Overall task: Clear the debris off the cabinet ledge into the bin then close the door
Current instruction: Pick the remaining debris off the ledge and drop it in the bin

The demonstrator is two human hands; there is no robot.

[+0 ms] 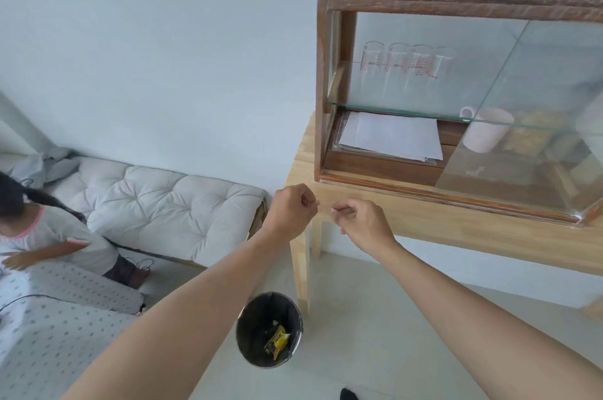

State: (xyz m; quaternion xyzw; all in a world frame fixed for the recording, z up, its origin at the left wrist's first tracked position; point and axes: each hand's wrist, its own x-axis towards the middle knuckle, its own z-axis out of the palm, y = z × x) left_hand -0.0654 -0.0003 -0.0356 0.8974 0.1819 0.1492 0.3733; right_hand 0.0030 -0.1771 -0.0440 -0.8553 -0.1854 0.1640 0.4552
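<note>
Head view: left hand (pixel 290 208) and right hand (pixel 365 225) pinch small bits beside the worktop (pixel 456 223) edge, above the bin (pixel 269 329); the cabinet's glass door (pixel 538 112) stands half open.

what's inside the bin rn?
Inside the black bin, a yellow wrapper lies near the bottom, with a few small pale scraps above it. The dark lining hides whatever else lies underneath or along the near wall.

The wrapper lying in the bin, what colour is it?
Yellow with dark markings, in the head view: wrapper inside the black bin.
</note>
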